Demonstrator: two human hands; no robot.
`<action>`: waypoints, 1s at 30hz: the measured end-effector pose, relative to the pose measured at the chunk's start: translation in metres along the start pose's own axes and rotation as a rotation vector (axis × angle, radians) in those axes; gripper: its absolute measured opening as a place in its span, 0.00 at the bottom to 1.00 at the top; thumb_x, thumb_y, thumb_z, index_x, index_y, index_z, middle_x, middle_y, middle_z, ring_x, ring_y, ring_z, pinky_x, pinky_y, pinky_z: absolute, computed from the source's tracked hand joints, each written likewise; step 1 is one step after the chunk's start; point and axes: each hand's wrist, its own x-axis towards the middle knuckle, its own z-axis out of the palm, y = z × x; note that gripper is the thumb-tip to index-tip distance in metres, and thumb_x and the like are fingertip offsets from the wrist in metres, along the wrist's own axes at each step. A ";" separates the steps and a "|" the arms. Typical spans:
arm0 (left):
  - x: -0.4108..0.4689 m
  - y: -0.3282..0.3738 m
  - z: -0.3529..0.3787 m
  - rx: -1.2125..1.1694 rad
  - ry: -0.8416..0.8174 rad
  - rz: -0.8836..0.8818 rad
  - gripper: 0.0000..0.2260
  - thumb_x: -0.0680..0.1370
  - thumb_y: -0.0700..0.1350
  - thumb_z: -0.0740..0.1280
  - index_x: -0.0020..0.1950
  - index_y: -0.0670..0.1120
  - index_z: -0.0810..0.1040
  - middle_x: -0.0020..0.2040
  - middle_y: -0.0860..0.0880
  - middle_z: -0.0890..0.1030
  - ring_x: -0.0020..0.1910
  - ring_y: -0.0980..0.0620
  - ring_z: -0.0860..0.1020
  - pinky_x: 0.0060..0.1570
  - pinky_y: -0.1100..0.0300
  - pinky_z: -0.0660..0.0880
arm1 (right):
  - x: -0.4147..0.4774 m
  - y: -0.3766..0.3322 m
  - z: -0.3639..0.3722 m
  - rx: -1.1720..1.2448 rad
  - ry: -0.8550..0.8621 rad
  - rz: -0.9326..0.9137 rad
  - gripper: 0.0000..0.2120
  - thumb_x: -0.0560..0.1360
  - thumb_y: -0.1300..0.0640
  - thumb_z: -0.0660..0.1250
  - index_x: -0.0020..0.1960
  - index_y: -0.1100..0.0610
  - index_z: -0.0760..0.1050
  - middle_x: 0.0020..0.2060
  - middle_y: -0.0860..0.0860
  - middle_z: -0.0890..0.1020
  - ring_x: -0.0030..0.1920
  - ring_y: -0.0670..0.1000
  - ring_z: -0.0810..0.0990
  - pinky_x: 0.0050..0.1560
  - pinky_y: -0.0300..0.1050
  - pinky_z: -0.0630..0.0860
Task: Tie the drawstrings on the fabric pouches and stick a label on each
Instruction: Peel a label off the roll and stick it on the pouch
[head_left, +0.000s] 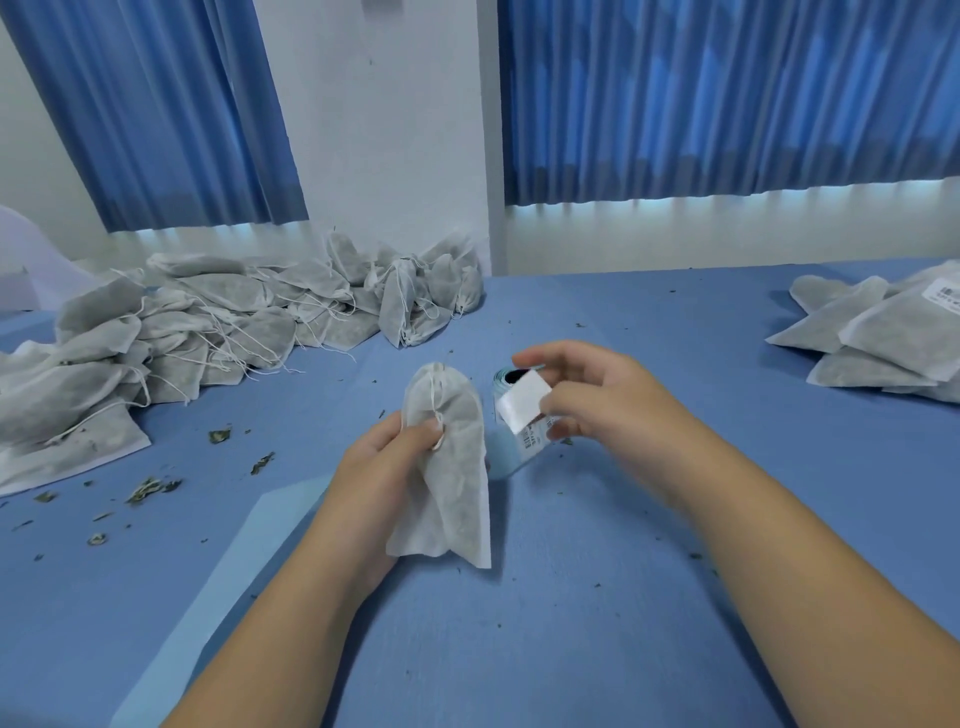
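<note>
My left hand (387, 452) grips a white fabric pouch (452, 467) near its gathered top, thumb pressed on the drawstring; the pouch hangs above the blue table. My right hand (587, 395) pinches a white label (522, 402) just right of the pouch, its blank side facing me. Below and behind the label lies the roll of labels (514, 452) on light blue backing, partly hidden by my right hand.
A big heap of pouches with loose drawstrings (208, 327) fills the left back of the table. A stack of labelled pouches (883, 338) lies at the right edge. Dried leaf crumbs (150, 488) are scattered at the left. Blue curtains hang behind.
</note>
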 end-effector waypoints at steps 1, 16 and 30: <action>0.000 0.001 0.002 -0.033 -0.022 0.020 0.09 0.79 0.45 0.65 0.45 0.48 0.84 0.47 0.36 0.83 0.45 0.39 0.83 0.45 0.50 0.79 | -0.002 -0.005 -0.002 0.089 -0.021 -0.035 0.16 0.73 0.70 0.62 0.54 0.55 0.79 0.37 0.45 0.81 0.36 0.45 0.81 0.39 0.42 0.74; 0.037 0.024 0.081 0.388 -0.200 0.035 0.19 0.68 0.54 0.68 0.46 0.37 0.78 0.37 0.44 0.83 0.35 0.51 0.77 0.37 0.59 0.72 | -0.016 -0.027 -0.033 0.385 -0.242 -0.074 0.11 0.71 0.61 0.62 0.50 0.63 0.78 0.38 0.60 0.80 0.37 0.60 0.81 0.34 0.44 0.78; 0.053 0.007 0.083 0.138 -0.409 -0.121 0.06 0.76 0.40 0.67 0.51 0.41 0.81 0.39 0.47 0.78 0.34 0.51 0.77 0.31 0.62 0.70 | 0.001 -0.001 -0.042 -0.069 0.330 -0.150 0.10 0.75 0.67 0.63 0.44 0.57 0.81 0.37 0.53 0.85 0.37 0.47 0.84 0.38 0.39 0.80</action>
